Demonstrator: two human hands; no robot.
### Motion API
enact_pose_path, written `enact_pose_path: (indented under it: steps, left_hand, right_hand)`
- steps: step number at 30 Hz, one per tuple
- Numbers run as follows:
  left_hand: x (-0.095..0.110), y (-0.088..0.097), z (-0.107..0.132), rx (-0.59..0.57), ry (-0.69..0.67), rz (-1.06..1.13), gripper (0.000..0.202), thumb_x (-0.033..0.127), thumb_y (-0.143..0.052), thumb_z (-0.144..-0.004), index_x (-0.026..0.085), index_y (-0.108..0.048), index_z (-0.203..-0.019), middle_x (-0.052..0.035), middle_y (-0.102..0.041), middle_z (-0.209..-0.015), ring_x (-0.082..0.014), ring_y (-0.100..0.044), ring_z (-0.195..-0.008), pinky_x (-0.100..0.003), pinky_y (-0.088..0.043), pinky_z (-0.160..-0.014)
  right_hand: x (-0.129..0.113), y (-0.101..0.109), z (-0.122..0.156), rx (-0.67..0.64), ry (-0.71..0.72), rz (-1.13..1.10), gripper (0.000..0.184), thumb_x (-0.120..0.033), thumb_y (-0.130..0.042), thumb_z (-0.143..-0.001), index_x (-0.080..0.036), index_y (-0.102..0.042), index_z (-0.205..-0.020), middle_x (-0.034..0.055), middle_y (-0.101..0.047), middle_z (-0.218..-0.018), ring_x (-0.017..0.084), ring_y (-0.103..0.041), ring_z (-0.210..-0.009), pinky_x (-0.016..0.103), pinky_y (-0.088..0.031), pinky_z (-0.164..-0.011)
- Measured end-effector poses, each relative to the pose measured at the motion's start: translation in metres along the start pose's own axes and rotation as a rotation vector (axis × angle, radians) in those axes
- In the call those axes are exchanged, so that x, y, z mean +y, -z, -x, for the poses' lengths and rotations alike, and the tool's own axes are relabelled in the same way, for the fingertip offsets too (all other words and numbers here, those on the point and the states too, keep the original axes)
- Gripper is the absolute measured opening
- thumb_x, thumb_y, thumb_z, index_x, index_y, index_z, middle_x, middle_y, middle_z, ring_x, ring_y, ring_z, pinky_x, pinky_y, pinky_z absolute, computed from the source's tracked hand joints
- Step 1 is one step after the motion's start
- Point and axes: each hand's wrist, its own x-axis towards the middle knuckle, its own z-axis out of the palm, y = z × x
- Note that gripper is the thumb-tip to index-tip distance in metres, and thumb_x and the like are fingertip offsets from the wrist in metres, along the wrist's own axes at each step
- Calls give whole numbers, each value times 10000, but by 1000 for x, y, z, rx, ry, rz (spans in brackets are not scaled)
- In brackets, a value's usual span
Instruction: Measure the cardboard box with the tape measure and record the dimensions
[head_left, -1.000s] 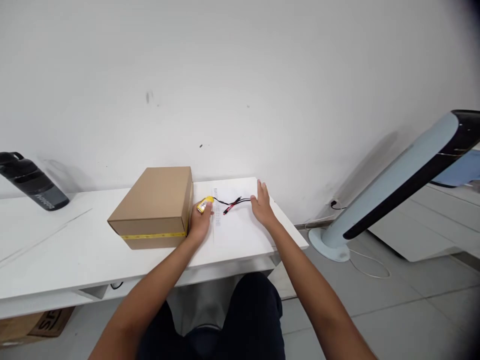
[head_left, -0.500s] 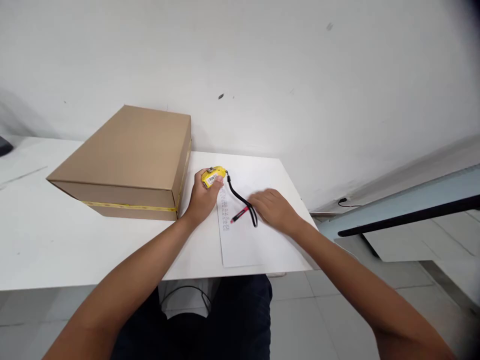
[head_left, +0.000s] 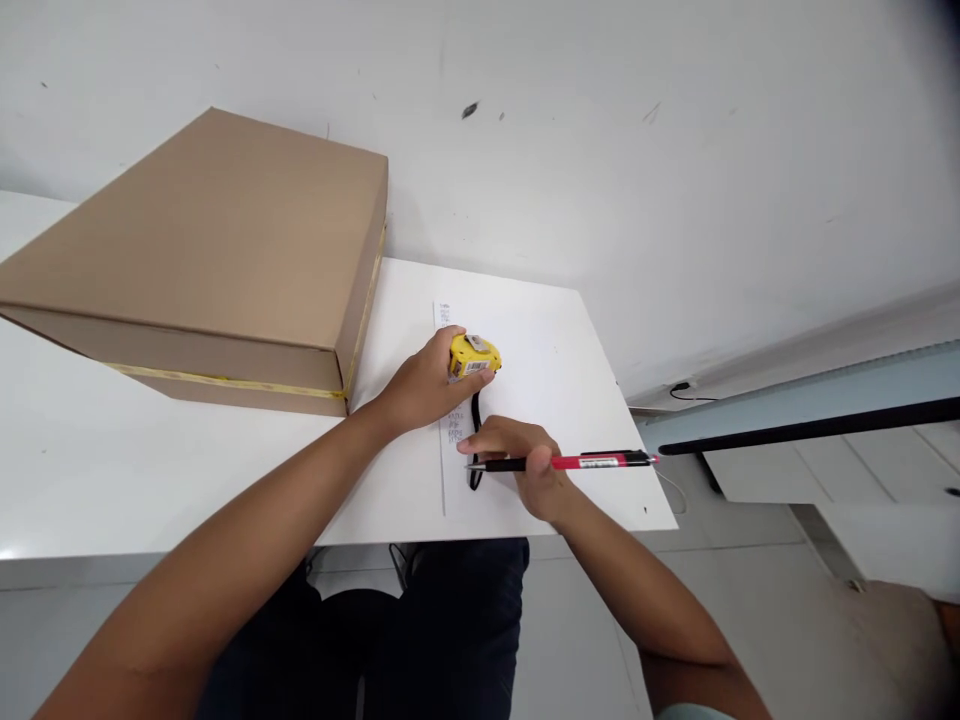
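My left hand (head_left: pixel 427 382) is closed around a yellow tape measure (head_left: pixel 475 355) above the upper part of a white sheet of paper (head_left: pixel 525 350). A black wrist strap (head_left: pixel 475 478) hangs from the tape measure and runs partly behind my right hand (head_left: pixel 525 460). That hand grips a red and black pen (head_left: pixel 592 461), its metal tip pointing left over the sheet. Handwritten lines run down the paper's left edge, partly covered by my hands.
A large brown cardboard box (head_left: pixel 225 230) with a yellow band around its lower side stands left of the paper on the white table (head_left: pixel 225 480). Behind is a white wall (head_left: pixel 600 130). A black plug (head_left: pixel 679 387) with a cable is low on the right.
My right hand has picked up the pen from the paper and turned it tip-left. My left hand has brought the tape measure to the right, over the sheet. The view has shifted too.
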Motion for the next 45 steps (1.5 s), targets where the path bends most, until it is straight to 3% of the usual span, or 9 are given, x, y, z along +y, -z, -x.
enact_pose_path:
  steps: [4, 7, 10, 20, 30, 35, 39, 45]
  left_hand:
    - [0, -1, -1, 3, -15, -3, 675, 579, -643, -849, 236, -416, -1384, -64, -661, -1182, -226, -646, -978, -344, -508, -796]
    - [0, -2, -2, -3, -7, -39, 670, 561, -653, -835, 237, -424, -1375, -56, -659, -1155, -220, -642, -949, -339, -501, -789]
    - [0, -2, -3, 0, -28, -92, 661, 551, -654, -824, 237, -436, -1363, -55, -648, -1150, -217, -632, -930, -333, -492, -766]
    - [-3, -4, -4, -6, -41, -94, 616, 519, -670, -820, 254, -453, -1332, -33, -651, -1123, -209, -628, -904, -311, -449, -701]
    - [-2, -3, -2, -25, -46, -105, 590, 499, -654, -834, 259, -450, -1332, -15, -658, -1110, -199, -628, -888, -309, -435, -705]
    - [2, -1, 0, -39, -17, -105, 631, 502, -638, -838, 251, -412, -1371, -31, -646, -1184, -212, -624, -970, -321, -454, -762]
    - [4, 0, 1, -47, -28, -108, 577, 497, -637, -839, 270, -437, -1329, -13, -647, -1176, -198, -627, -947, -315, -449, -746]
    - [3, 0, 1, -55, -20, -102, 585, 489, -643, -830, 271, -436, -1332, -9, -650, -1147, -195, -629, -910, -314, -443, -713]
  right_hand:
    - [2, -13, -1, 59, -226, 82, 489, -631, -479, -961, -223, -655, -757, 34, -640, -670, 167, -567, -576, 315, -475, -525]
    - [2, -18, -7, 83, -287, 109, 509, -610, -564, -921, -232, -480, -591, -12, -535, -556, 131, -472, -509, 282, -402, -480]
    - [1, -18, -10, 135, -295, 112, 549, -600, -582, -907, -244, -358, -554, -41, -414, -523, 118, -381, -498, 278, -347, -477]
    - [2, -20, -8, 123, -269, 143, 437, -437, -568, -943, -242, -411, -585, -29, -452, -561, 136, -405, -536, 300, -355, -522]
    - [4, -20, -8, 101, -262, 120, 443, -401, -579, -944, -240, -396, -574, -35, -448, -563, 130, -394, -523, 296, -336, -517]
    - [6, -19, -7, 184, -227, 152, 450, -390, -573, -947, -236, -383, -568, -36, -432, -565, 124, -386, -520, 293, -321, -505]
    - [6, -19, -7, 124, -235, 153, 458, -401, -577, -945, -234, -382, -566, -38, -427, -554, 121, -378, -512, 291, -315, -497]
    - [5, -19, -7, 156, -220, 171, 474, -410, -573, -944, -236, -352, -562, -40, -420, -545, 116, -376, -508, 284, -320, -494]
